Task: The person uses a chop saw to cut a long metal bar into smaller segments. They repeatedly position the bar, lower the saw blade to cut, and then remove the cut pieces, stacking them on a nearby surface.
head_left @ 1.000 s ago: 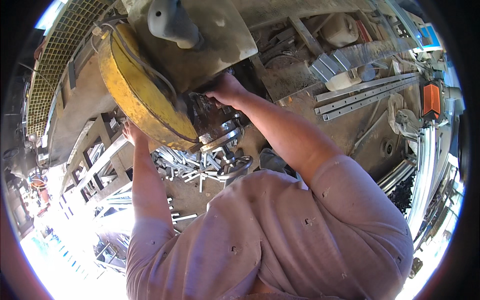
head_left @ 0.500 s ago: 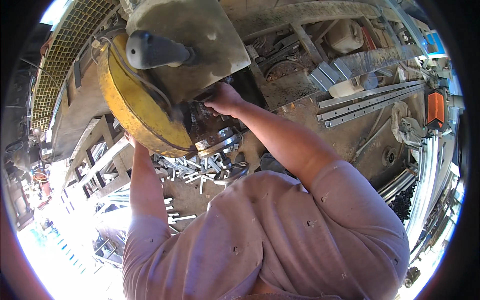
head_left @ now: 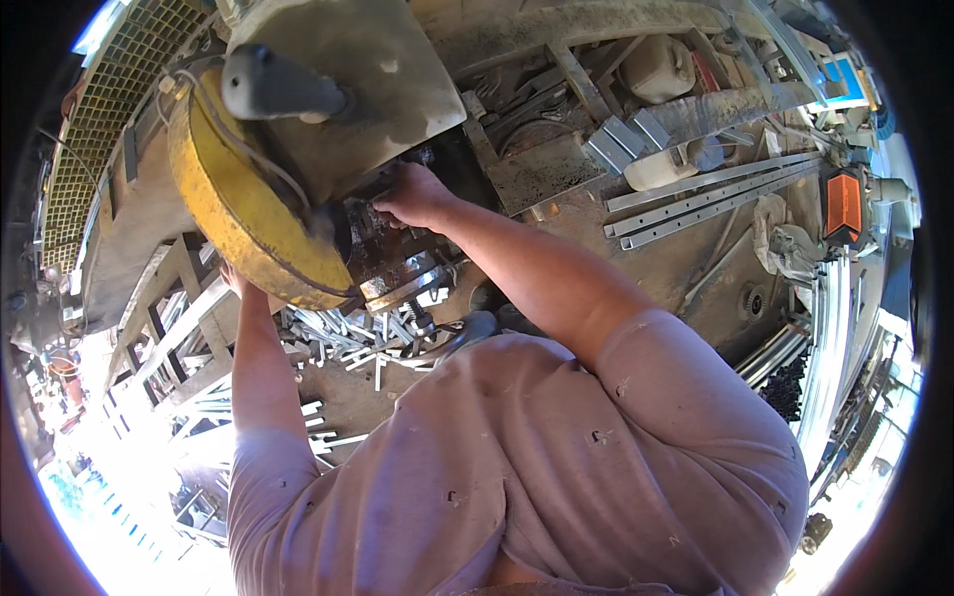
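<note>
A cut-off saw with a rounded yellow blade guard point(head_left: 234, 214) stands in front of me at the left. Its grey handle or motor housing point(head_left: 283, 87) juts up above the guard. My right hand point(head_left: 415, 197) reaches to the dark greasy metal bed point(head_left: 378, 243) right of the guard, fingers curled in on a dark part too shadowed to name. Just beyond it lies a large worn metal plate point(head_left: 383, 70). My left hand point(head_left: 233, 282) is beside the guard's lower left edge, near a pale metal bar point(head_left: 189, 323); the guard hides most of its fingers.
Cut metal pieces point(head_left: 338, 333) lie heaped on the floor below the saw. To the right are perforated metal bars point(head_left: 715, 204), short square tubes point(head_left: 626, 139), a dirty plastic jug point(head_left: 658, 70) and an orange-faced device point(head_left: 844, 207). Long metal profiles point(head_left: 830, 348) run along the right side.
The whole view has shifted, so the scene sits a little further left. Both hands keep about the same places against the saw.
</note>
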The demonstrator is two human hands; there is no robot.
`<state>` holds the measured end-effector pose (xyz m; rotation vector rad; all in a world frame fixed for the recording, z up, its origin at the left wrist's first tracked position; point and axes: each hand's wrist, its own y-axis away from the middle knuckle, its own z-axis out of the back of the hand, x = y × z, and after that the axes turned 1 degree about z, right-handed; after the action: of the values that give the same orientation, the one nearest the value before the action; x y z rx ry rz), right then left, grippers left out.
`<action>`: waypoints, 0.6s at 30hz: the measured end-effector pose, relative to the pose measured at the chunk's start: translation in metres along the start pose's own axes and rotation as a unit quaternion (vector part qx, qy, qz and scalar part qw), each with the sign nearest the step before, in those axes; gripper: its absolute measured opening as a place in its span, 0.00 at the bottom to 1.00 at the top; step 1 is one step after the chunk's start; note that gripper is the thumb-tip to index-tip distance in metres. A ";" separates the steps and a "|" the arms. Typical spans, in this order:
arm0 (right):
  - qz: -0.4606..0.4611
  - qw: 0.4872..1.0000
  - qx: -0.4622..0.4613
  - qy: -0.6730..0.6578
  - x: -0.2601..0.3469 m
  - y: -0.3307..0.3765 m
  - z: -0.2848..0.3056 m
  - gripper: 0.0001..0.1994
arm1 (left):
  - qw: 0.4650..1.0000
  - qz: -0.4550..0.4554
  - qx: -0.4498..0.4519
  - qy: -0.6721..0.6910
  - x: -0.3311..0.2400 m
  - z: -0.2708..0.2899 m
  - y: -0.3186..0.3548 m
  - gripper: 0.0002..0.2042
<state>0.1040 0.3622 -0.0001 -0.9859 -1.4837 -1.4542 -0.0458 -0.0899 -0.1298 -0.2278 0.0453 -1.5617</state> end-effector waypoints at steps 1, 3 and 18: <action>0.013 1.000 -0.002 0.007 -0.002 -0.001 -0.003 0.21 | 1.000 0.004 0.004 -0.007 0.003 0.001 0.002 0.32; 0.036 0.999 -0.017 0.021 -0.011 -0.003 -0.003 0.13 | 0.998 0.016 0.065 -0.006 -0.017 0.018 0.005 0.32; -0.108 0.987 0.012 -0.119 0.021 0.005 0.014 0.22 | 0.994 0.059 0.083 0.038 -0.083 0.118 0.025 0.15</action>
<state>0.1008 0.3761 0.0209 -1.0371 -1.8252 -1.5048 -0.0018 0.0064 -0.0280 -0.0344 -0.0117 -1.4473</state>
